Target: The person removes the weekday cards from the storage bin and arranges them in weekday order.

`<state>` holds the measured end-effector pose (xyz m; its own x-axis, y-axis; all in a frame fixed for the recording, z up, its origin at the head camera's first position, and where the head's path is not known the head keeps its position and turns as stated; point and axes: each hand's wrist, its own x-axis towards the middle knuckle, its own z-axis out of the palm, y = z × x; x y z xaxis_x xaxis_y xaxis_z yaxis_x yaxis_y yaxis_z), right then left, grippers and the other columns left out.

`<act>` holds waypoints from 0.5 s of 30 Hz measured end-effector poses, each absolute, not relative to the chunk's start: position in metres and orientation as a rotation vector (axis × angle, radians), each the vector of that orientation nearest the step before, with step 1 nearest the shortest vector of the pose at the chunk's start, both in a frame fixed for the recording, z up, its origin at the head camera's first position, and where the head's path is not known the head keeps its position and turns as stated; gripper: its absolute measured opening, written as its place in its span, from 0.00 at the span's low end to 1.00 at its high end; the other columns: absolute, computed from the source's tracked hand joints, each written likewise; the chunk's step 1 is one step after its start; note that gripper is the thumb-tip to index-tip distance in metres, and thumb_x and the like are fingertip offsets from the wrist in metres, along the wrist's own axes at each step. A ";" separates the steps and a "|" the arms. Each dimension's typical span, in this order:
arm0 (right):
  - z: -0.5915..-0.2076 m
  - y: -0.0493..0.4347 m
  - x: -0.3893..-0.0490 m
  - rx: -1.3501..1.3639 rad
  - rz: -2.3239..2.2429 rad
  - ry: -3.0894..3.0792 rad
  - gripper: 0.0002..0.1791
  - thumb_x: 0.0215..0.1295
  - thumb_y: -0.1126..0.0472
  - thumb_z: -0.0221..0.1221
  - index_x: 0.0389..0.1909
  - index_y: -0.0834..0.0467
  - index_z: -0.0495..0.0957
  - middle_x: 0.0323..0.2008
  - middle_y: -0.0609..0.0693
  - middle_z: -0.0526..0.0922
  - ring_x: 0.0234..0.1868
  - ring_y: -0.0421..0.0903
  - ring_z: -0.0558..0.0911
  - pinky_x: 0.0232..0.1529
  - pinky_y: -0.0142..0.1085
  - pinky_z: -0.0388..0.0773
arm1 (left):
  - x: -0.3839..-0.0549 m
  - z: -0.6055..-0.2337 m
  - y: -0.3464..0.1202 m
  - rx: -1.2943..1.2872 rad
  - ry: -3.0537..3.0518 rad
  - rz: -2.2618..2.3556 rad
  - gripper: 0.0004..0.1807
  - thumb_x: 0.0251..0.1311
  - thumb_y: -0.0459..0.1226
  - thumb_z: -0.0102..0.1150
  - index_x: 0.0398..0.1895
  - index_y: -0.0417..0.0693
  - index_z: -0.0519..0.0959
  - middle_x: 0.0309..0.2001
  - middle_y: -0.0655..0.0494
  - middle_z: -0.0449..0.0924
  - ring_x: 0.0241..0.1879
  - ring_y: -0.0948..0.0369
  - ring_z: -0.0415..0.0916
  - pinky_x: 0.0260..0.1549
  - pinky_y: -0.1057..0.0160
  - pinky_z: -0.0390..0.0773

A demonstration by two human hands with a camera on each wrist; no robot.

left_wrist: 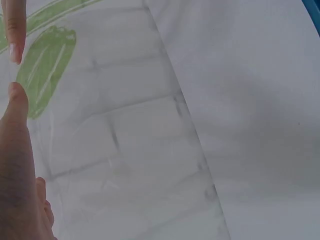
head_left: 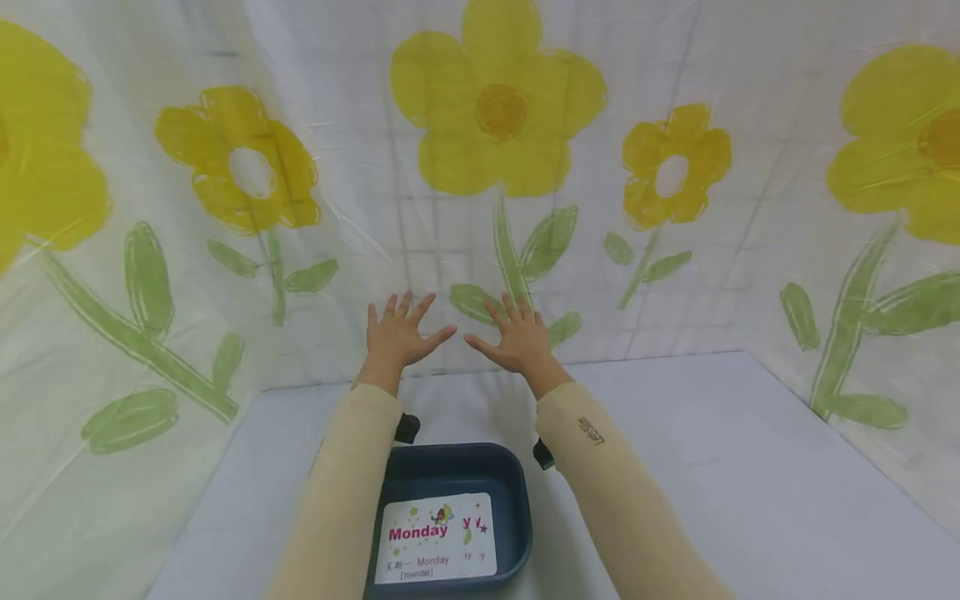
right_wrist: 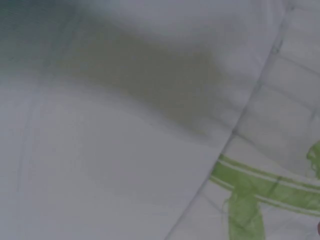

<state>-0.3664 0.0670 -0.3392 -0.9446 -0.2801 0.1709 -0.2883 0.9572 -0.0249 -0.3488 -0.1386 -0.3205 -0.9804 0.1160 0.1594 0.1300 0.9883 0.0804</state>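
Observation:
Both hands are held out in front of the flowered curtain, fingers spread and holding nothing. My left hand [head_left: 401, 340] has its thumb pointing toward the right hand [head_left: 522, 340], whose thumb points back at it; a small gap separates them. Below, between the forearms, a dark blue tray [head_left: 527, 521] stands on the white table. White cards [head_left: 435, 542] printed "Monday" with stars and a small figure lie overlapped inside it. The left sleeve hides the tray's left side. In the left wrist view, part of the left hand [left_wrist: 17, 150] shows at the left edge.
A whitish curtain [head_left: 465, 242] with yellow flowers and green leaves hangs behind and along both sides of the white table [head_left: 712, 467]. Dark devices sit under the left wrist [head_left: 407, 428] and right wrist [head_left: 543, 454]. A blurred shadow [right_wrist: 165, 80] crosses the right wrist view.

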 end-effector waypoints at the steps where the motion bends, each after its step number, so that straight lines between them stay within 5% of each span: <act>1: -0.339 0.067 -0.366 0.431 0.080 -2.940 0.46 0.57 0.22 0.32 0.72 0.41 0.41 0.73 0.52 0.40 0.72 0.57 0.40 0.67 0.54 0.48 | -0.349 -0.320 -0.139 -0.193 -2.974 -0.131 0.44 0.56 0.71 0.30 0.72 0.66 0.43 0.73 0.47 0.41 0.71 0.46 0.36 0.64 0.38 0.32; 15: -0.349 0.057 -0.355 0.553 0.288 -2.850 0.45 0.57 0.25 0.41 0.71 0.45 0.51 0.71 0.56 0.52 0.68 0.60 0.57 0.60 0.56 0.62 | -0.340 -0.320 -0.140 -0.347 -3.064 -0.045 0.46 0.54 0.70 0.39 0.72 0.59 0.48 0.71 0.45 0.49 0.70 0.46 0.44 0.64 0.38 0.40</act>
<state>-0.3551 0.0572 -0.3494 -0.9039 -0.3438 0.2545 -0.3878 0.9097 -0.1483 -0.3404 -0.1401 -0.3202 -0.9730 0.2227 0.0604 0.2244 0.9742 0.0228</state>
